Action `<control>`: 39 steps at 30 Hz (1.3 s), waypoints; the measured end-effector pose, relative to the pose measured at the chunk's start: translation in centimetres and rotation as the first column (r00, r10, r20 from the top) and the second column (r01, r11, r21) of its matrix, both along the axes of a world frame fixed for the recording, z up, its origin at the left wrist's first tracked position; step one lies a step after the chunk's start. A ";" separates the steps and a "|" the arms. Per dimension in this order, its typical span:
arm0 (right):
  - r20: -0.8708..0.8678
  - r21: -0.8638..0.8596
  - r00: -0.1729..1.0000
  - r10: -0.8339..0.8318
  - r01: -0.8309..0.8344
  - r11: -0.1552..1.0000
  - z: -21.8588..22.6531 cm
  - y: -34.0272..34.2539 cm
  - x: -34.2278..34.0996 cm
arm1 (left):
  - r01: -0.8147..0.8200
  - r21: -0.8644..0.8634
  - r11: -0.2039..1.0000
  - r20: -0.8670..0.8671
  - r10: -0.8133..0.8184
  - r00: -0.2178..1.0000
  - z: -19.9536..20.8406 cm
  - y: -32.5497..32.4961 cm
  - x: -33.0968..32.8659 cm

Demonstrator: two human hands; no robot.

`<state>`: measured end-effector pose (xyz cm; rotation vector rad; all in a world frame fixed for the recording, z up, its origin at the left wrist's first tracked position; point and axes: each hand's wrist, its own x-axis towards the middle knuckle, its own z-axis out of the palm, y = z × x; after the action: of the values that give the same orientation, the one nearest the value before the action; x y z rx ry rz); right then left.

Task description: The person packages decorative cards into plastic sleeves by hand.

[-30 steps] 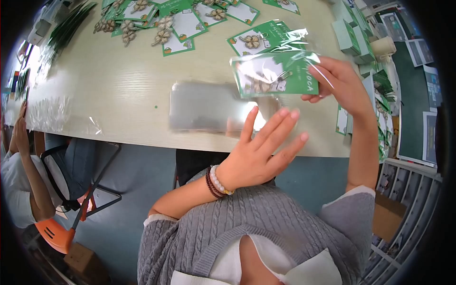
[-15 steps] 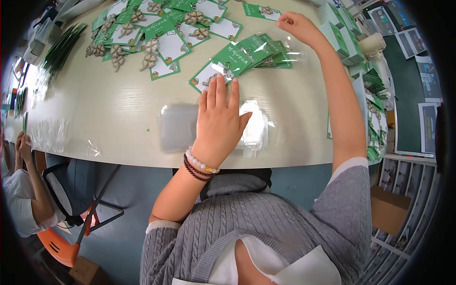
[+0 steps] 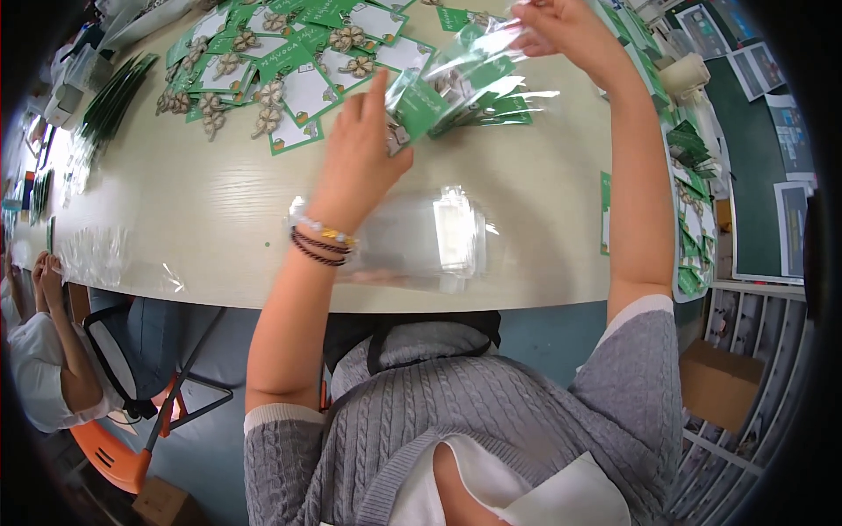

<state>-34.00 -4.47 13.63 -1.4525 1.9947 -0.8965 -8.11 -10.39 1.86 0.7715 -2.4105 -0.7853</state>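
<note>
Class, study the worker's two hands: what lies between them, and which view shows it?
The head view shows green cards and glinting clear plastic between the left hand and the right hand.

Seeing glossy, clear plastic on the sleeve (image 3: 460, 74) between the left hand (image 3: 356, 156) and the right hand (image 3: 568, 37); shiny, smooth film on the stack (image 3: 399, 241) beside the left hand; smooth paper on the cards (image 3: 308, 95) and metallic-looking charms (image 3: 269, 93) beyond it; pale wood grain on the table (image 3: 206, 188) beneath.
</note>
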 end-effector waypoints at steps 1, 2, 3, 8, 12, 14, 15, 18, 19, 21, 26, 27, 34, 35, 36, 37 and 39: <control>0.156 -0.124 0.986 -0.051 0.071 0.990 1.0 0.2 1.3 | 0.007 -0.022 1.000 -0.175 -0.011 0.985 -0.1 -0.3 0.6; -0.027 -0.003 0.999 0.029 -0.029 1.000 2.1 0.5 2.0 | 0.028 0.071 0.997 -0.232 -0.011 0.973 0.4 -0.6 1.1; -0.027 -0.005 0.999 0.024 -0.024 1.000 3.1 0.3 2.2 | 0.034 0.069 0.997 -0.231 -0.017 0.973 0.7 -0.8 1.4; 0.013 -0.004 0.994 0.105 -0.105 0.994 5.7 -0.1 2.7 | -0.009 0.127 0.992 -0.335 0.052 0.941 1.8 -0.8 1.8; 0.065 -0.018 0.988 0.141 -0.140 0.990 5.9 -0.2 2.8 | -0.014 0.078 0.997 -0.395 0.044 0.918 1.1 -0.9 1.7; 0.024 -0.017 0.993 0.113 -0.112 0.994 5.4 -1.3 3.1 | -0.040 0.112 0.993 -0.421 0.084 0.903 1.1 -1.1 2.2; -0.021 -0.017 0.997 0.072 -0.073 0.997 5.1 -1.9 3.4 | -0.053 0.147 0.988 -0.450 0.115 0.886 1.1 -1.1 2.5; -0.016 -0.031 0.997 0.081 -0.081 0.996 6.9 -1.1 4.4 | -0.050 0.187 0.981 -0.496 0.138 0.857 2.0 -0.8 2.3; 0.012 -0.216 0.999 0.033 -0.030 0.976 7.1 -1.4 4.0 | -0.053 0.186 0.981 -0.498 0.140 0.856 2.1 -0.8 2.5; -0.064 -0.100 0.982 0.180 -0.186 0.977 7.6 -1.6 3.7 | -0.066 0.163 0.984 -0.496 0.140 0.857 2.2 -0.8 2.7; -0.217 -0.118 0.960 0.178 -0.207 0.971 9.3 -2.8 6.5 | -0.073 0.169 0.983 -0.506 0.150 0.849 2.2 -0.8 3.4; -0.296 -0.108 0.935 0.196 -0.237 0.966 9.8 -3.0 7.0 | -0.062 0.174 0.983 -0.511 0.144 0.848 2.2 -0.8 3.5; -0.173 -0.010 0.913 0.371 -0.378 0.926 11.6 -1.9 9.4 | 0.446 0.462 0.767 -0.803 0.149 0.577 4.7 -0.7 4.0; -0.176 -0.011 0.912 0.371 -0.379 0.925 11.5 -1.8 9.5 | 0.566 0.501 0.654 -0.815 0.136 0.564 4.8 -0.8 4.3; -0.129 -0.011 0.917 0.377 -0.382 0.924 11.2 -1.8 9.6 | 0.671 0.526 0.522 -0.826 0.126 0.549 4.9 -0.8 4.5; -0.078 -0.010 0.921 0.382 -0.384 0.923 11.0 -1.7 9.8 | 0.672 0.526 0.522 -0.826 0.126 0.549 4.9 -0.5 4.6; -0.073 0.013 0.938 0.339 -0.339 0.941 10.9 -1.3 10.5 | 0.741 0.535 0.406 -0.830 0.089 0.550 4.9 0.1 4.6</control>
<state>-23.49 -5.80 24.54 -1.7834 1.7166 -0.6995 -3.50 -10.30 6.75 0.0213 -1.1982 -2.1324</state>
